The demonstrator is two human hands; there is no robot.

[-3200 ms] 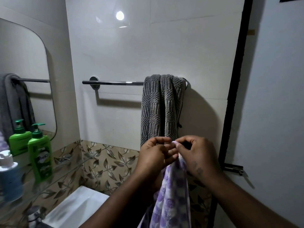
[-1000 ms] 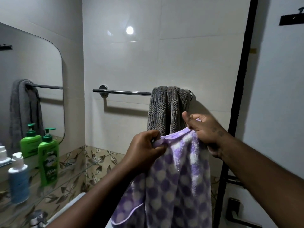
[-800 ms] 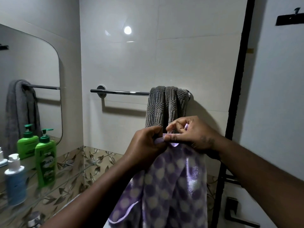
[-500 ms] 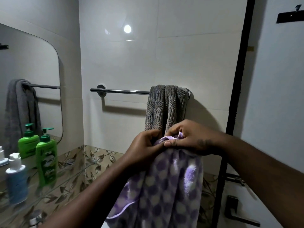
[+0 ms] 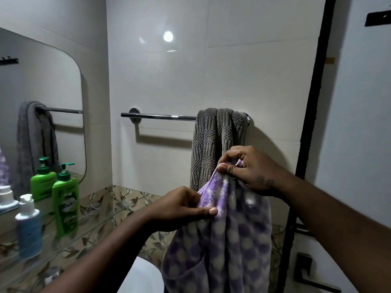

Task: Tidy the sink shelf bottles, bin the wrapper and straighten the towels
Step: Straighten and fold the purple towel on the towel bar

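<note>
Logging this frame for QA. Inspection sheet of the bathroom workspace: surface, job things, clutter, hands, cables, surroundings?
Surface: clear glass sink shelf, carrying bottles.
Job's things: grey ribbed towel bunched at the right end of the chrome towel rail; purple-and-white checked fleece towel held up, off that rail; green pump bottle and pale blue pump bottle upright on the shelf; wrapper not seen.
Clutter: nothing seen.
Hands: left hand and right hand both pinch the checked towel's top edge, right higher.
Cables: nothing seen.
Surroundings: rounded wall mirror, white basin, black door frame.
</note>
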